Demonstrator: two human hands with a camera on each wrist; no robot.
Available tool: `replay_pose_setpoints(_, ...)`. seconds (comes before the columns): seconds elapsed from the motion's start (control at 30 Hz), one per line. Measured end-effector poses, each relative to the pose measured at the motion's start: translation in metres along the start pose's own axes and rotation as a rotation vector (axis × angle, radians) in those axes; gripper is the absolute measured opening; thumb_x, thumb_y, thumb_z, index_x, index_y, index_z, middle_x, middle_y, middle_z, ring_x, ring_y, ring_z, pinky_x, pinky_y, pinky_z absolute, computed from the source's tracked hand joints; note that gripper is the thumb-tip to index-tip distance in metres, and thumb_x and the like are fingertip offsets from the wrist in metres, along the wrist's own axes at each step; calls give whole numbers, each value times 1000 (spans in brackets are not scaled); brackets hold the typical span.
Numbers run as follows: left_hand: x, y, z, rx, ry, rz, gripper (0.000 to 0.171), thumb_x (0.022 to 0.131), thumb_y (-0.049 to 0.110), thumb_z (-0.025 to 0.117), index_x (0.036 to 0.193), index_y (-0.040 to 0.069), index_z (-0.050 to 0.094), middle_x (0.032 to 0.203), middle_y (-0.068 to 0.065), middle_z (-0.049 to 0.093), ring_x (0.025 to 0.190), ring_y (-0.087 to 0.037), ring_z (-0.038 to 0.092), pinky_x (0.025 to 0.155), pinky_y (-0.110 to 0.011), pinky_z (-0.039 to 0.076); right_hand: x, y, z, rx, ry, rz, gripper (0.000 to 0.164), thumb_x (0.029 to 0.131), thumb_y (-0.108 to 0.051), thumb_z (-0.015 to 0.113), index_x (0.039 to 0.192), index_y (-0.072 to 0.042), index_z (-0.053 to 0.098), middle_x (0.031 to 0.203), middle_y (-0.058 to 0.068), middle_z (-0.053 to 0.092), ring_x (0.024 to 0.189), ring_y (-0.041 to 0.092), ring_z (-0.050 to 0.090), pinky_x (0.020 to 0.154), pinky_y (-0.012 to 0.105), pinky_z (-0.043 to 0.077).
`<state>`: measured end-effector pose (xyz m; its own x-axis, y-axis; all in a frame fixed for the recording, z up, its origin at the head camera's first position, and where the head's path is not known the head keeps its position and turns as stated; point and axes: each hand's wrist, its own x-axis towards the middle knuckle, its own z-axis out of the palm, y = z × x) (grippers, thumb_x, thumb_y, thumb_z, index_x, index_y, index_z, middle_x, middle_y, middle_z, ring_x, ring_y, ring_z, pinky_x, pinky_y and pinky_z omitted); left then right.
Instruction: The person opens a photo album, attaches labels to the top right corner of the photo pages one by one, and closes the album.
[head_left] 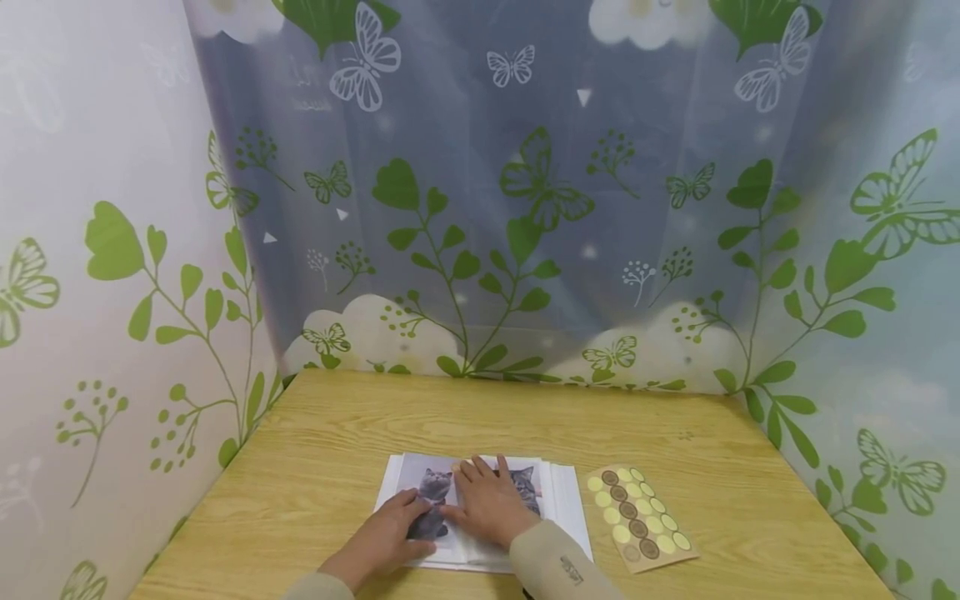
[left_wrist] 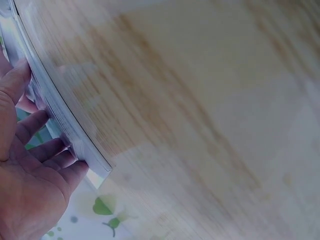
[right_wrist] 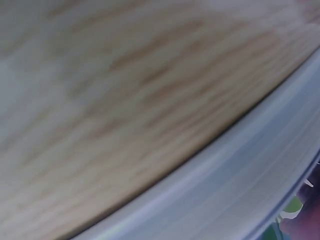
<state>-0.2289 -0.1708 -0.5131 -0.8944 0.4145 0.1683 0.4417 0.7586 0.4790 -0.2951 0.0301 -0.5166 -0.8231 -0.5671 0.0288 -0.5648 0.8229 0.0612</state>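
An open book [head_left: 568, 510] with white pages and grey kitten pictures lies on the wooden table in the head view. My left hand [head_left: 382, 533] rests on the lower part of its left page, thumb apart from the fingers. With fingers spread flat, my right hand [head_left: 491, 502] presses on the pages near the middle fold and partly covers the right-hand kitten picture. In the left wrist view, the fingers [left_wrist: 52, 150] lie over the thick page edge. The right wrist view shows mostly the book's side, with a blurred bit of hand [right_wrist: 306, 220] in the corner.
Right of the book lies a sheet of round stickers [head_left: 651, 510], yellow and brown, with a paler circle in its lower left corner. The wood-grain table [head_left: 480, 408] reaches back to a curtain [head_left: 465, 208] printed with leaves and butterflies, which also hangs at both sides.
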Motion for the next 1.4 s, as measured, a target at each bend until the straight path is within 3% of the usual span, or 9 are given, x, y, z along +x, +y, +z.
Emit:
replay_pose_setpoints(0.8, 1, -2, 1, 6, -5, 19, 61, 81, 30, 81, 125, -7, 60, 133, -36, 50, 122, -52, 49, 98, -65, 42, 5, 3, 2, 10, 21, 6, 71, 99, -63, 38, 148, -14, 46, 152, 4, 44, 145, 27, 30, 117, 58, 18)
replay_pose_setpoints(1.1, 0, -2, 3, 17, -6, 34, 60, 82, 29, 81, 125, -7, 60, 132, -36, 50, 122, -52, 49, 98, -64, 42, 6, -3, -4, 19, -59, 30, 72, 98, -66, 36, 150, -16, 44, 155, 1, 40, 147, 26, 27, 118, 56, 16)
replay_pose_setpoints(1.4, 0, -2, 1, 70, 0, 37, 61, 82, 32, 80, 125, -7, 60, 131, -35, 51, 119, -53, 51, 100, -64, 41, 5, -4, -7, 64, -69, 47, 74, 97, -67, 38, 151, -16, 43, 156, 1, 39, 146, 29, 27, 118, 57, 16)
